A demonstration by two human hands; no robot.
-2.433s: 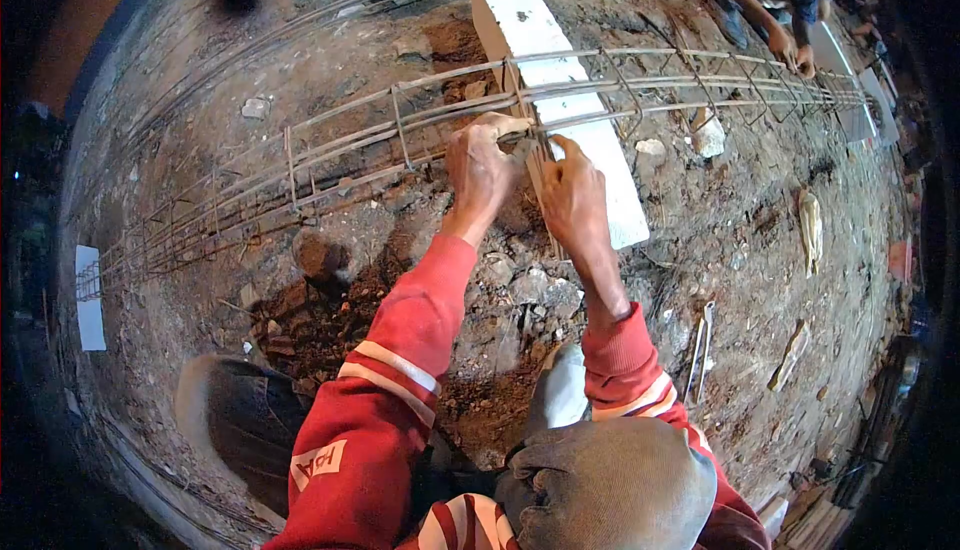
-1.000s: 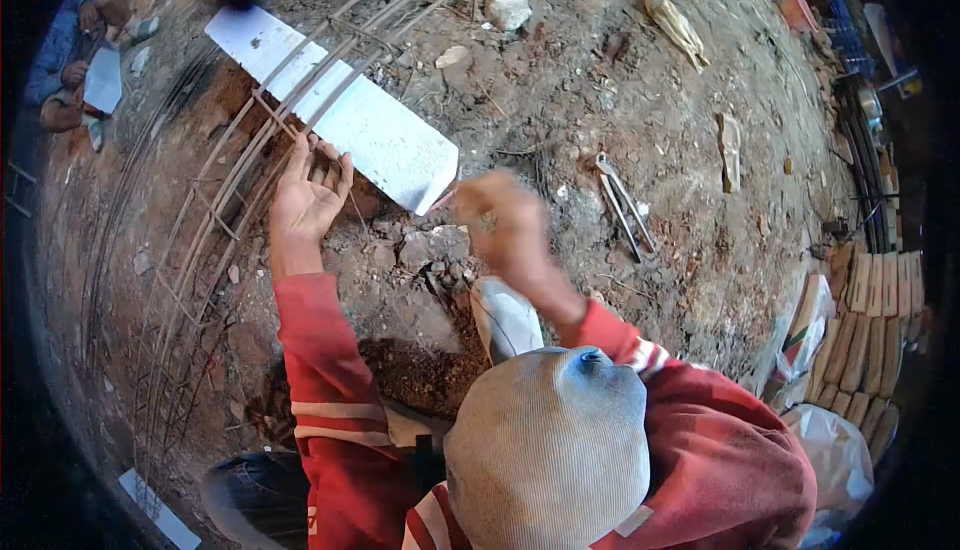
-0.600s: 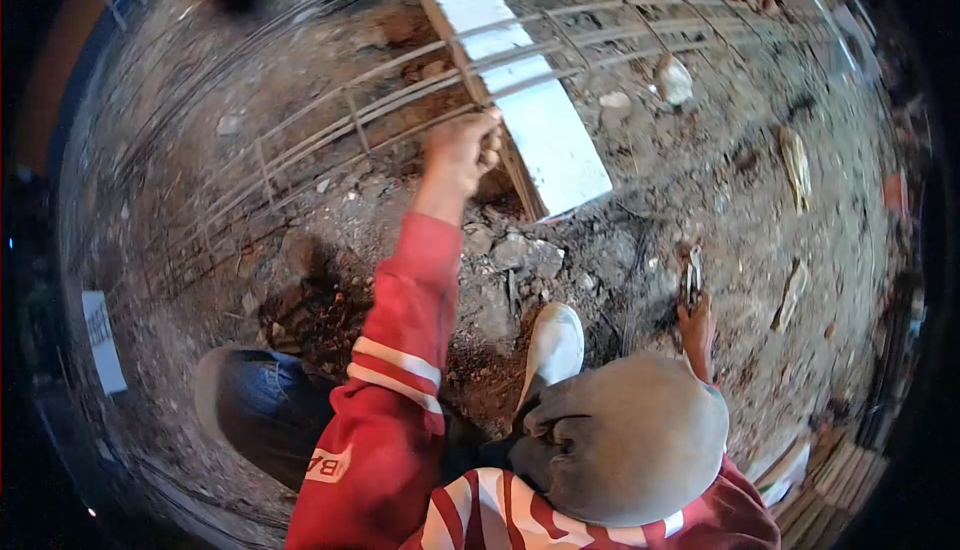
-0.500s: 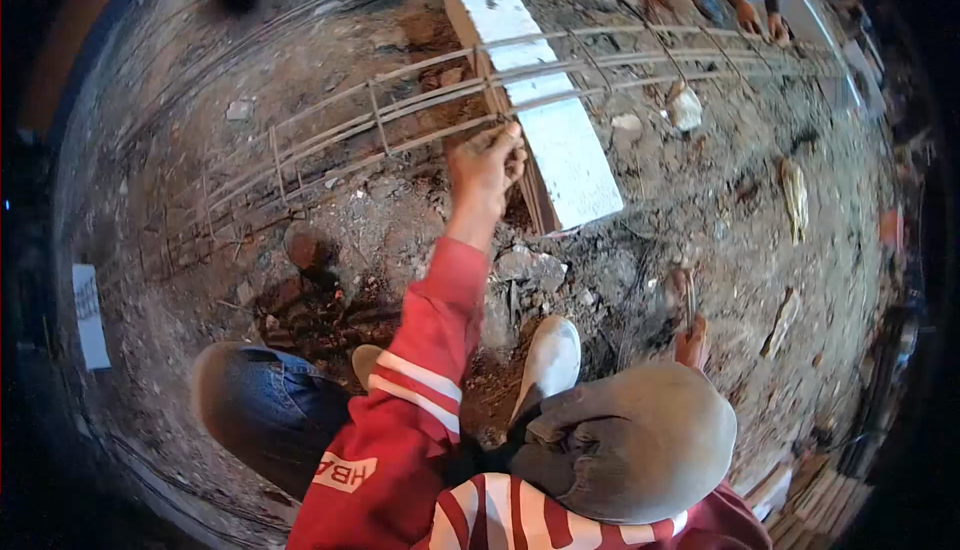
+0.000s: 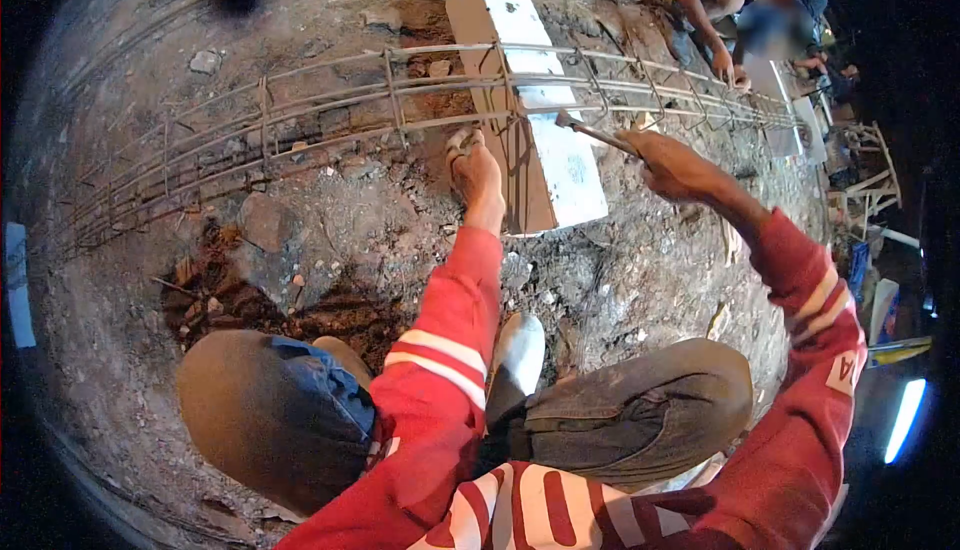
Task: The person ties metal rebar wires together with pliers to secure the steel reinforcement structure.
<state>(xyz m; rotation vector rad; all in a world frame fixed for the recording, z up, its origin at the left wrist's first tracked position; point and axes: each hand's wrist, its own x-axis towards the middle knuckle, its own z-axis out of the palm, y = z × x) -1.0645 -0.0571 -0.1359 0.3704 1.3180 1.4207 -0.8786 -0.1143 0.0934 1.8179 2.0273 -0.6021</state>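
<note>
A long rebar cage (image 5: pixel 395 100) of thin rods and square stirrups lies across a white-topped block (image 5: pixel 565 175). My left hand (image 5: pixel 478 178) is at the block's left side, just below the nearest rod. Its fingers are curled together, and what they hold, if anything, is hidden. My right hand (image 5: pixel 672 165) grips the handle of metal pincers (image 5: pixel 598 134). The head of the pincers is over the block's white top, right by the nearest rod and a stirrup.
The ground (image 5: pixel 380 220) is rough dirt with stones and rubble. A co-worker (image 5: pixel 715 10) crouches at the far right, hands at the cage's other end near another pale block (image 5: pixel 770 100). Loose rods run along the back. A lit tube lamp (image 5: pixel 906 420) glows at right.
My right hand has risen from beside my right knee, bringing the pincers up to the cage. My left hand has moved slightly down and left. The view has shifted, showing more of the co-worker.
</note>
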